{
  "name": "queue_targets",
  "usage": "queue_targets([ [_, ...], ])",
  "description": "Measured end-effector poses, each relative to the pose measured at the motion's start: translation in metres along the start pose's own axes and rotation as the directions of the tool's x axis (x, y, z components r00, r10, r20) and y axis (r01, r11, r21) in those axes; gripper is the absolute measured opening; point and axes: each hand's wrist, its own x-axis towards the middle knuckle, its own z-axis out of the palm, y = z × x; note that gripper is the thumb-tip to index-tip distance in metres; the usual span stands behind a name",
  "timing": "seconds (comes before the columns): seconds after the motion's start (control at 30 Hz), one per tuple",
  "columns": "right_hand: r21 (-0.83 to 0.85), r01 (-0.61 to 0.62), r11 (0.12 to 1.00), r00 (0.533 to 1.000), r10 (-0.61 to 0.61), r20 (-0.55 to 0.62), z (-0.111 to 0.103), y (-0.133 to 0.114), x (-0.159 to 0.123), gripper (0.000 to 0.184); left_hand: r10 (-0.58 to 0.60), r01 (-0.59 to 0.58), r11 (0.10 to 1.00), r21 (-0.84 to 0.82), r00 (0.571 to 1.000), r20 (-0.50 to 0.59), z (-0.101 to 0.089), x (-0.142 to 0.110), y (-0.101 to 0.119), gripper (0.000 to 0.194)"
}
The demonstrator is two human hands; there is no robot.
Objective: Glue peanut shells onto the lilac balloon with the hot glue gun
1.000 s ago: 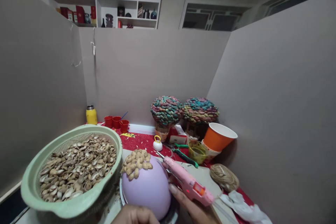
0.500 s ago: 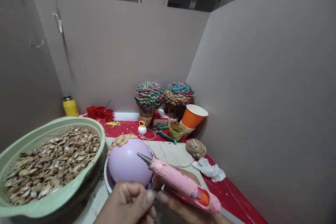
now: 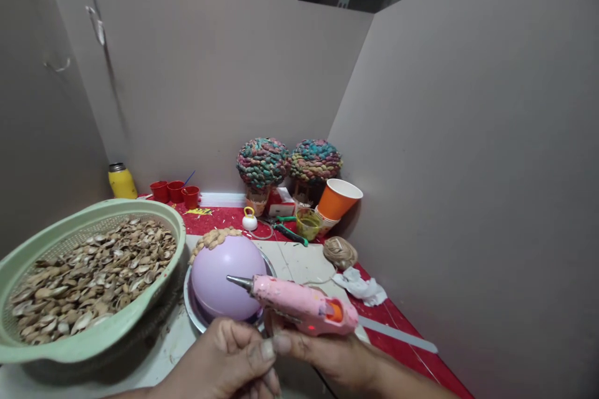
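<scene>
Grey panels [image 3: 219, 75] are enclosing a red-covered counter [image 3: 409, 358] w/ pale sheeting [image 3: 283, 257] toward the front. A green colander [image 3: 112, 333] is standing at far L, holding a heap of nutshells [image 3: 100, 280]. Two multicol. round-topped ornaments [image 3: 262, 164] are standing side by side at rear, R of ctr. A metal bowl [image 3: 190, 310] is resting near the front, R of the colander, and a lilac ball [image 3: 228, 290] is sitting in it. An orange tub [image 3: 334, 202] is tilting beside the ornaments. The R hand [image 3: 337, 358] is gripping a pink glue gun [image 3: 294, 302], approx. level; its nozzle is pointing L across the front of the ball (contact can't be judged). The L hand [image 3: 229, 355] is hovering before the bowl, fingers curled, thumb pressed to them, its tip meeting the R thumb; whether anything small is being pinched btwn can't be told. A yellow bottle [image 3: 121, 182] is standing at rear L, a twine skein [image 3: 340, 252] is lying R of the bowl, green-handled pliers [image 3: 292, 235] are lying near the ornaments, and three red cups [image 3: 191, 197] are standing near the bottle. Whole peanuts [image 3: 215, 240] are clustering on the ball's upper far-L side.
</scene>
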Motion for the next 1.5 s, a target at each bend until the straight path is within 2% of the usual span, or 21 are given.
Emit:
queue_targets([
  [0.1,0.012,-0.02,1.0,1.0,0.02,-0.018,0.005,0.002,-0.004,0.047,0.023,-0.022,0.999,-0.043,1.0,0.019,0.003,0.0,-0.004,0.062],
  [0.2,0.06,-0.023,0.998,0.998,0.019,0.053,0.012,-0.003,-0.009,0.041,0.081,-0.075,0.981,-0.178,0.996,0.026,0.006,-0.003,0.004,0.062],
  [0.27,0.096,-0.018,0.995,0.994,0.008,0.105,0.015,-0.008,-0.012,0.037,0.172,-0.179,0.948,-0.262,0.984,-0.05,0.007,-0.008,0.014,0.058],
  [0.3,0.105,-0.018,0.994,0.993,0.005,0.121,0.015,-0.009,-0.014,0.035,0.218,-0.244,0.932,-0.268,0.968,-0.122,0.008,-0.01,0.018,0.055],
  [0.33,0.11,-0.011,0.994,0.993,-0.003,0.121,0.014,-0.01,-0.015,0.034,0.229,-0.261,0.93,-0.258,0.962,-0.146,0.008,-0.011,0.022,0.052],
  [0.43,0.148,0.067,0.987,0.997,-0.071,0.024,0.011,-0.002,-0.016,0.04,0.238,-0.254,0.956,-0.146,0.964,-0.122,0.007,-0.014,0.023,0.049],
  [0.53,0.247,0.106,0.963,0.993,-0.091,-0.071,0.009,0.007,-0.016,0.042,0.328,-0.327,0.945,0.028,0.939,-0.101,0.006,-0.016,0.017,0.039],
  [0.63,0.328,0.05,0.943,0.998,-0.036,-0.049,0.011,0.012,-0.015,0.041,0.455,-0.431,0.885,0.174,0.881,-0.131,0.005,-0.019,0.011,0.03],
  [0.73,0.333,-0.01,0.943,0.999,0.027,-0.046,0.015,0.014,-0.018,0.041,0.564,-0.508,0.81,0.293,0.812,-0.149,0.005,-0.023,0.01,0.023],
  [0.87,0.338,-0.079,0.938,0.985,0.125,-0.116,0.018,0.018,-0.021,0.047,0.577,-0.494,0.8,0.341,0.79,-0.21,0.006,-0.025,0.013,0.02],
  [0.93,0.281,-0.101,0.954,0.976,0.15,-0.158,0.02,0.015,-0.02,0.051,0.571,-0.471,0.802,0.367,0.784,-0.243,0.006,-0.025,0.014,0.023],
  [1.0,0.156,-0.094,0.983,0.978,0.121,-0.172,0.02,0.008,-0.018,0.048,0.573,-0.461,0.797,0.389,0.781,-0.248,0.005,-0.025,0.014,0.023],
  [1.13,-0.053,-0.003,0.999,0.996,-0.002,-0.089,0.019,-0.008,-0.013,0.042,0.596,-0.464,0.77,0.438,0.768,-0.234,0.004,-0.023,0.016,0.022],
  [1.23,-0.149,0.027,0.989,0.997,-0.038,-0.073,0.016,-0.009,-0.012,0.035,0.557,-0.447,0.799,0.402,0.803,-0.215,0.005,-0.022,0.022,0.023],
  [1.37,-0.237,0.125,0.963,0.983,-0.152,-0.099,0.012,-0.001,-0.013,0.029,0.316,-0.278,0.943,0.184,0.921,-0.226,0.01,-0.02,0.023,0.034],
  [1.43,-0.277,0.154,0.949,0.975,-0.191,-0.115,0.01,0.001,-0.013,0.025,0.19,-0.177,0.979,0.101,0.972,-0.14,0.012,-0.023,0.02,0.046],
  [1.5,-0.24,0.104,0.965,0.975,-0.146,-0.166,0.009,0.001,-0.01,0.025,0.124,-0.126,0.986,0.112,0.992,0.029,0.013,-0.029,0.016,0.053],
])
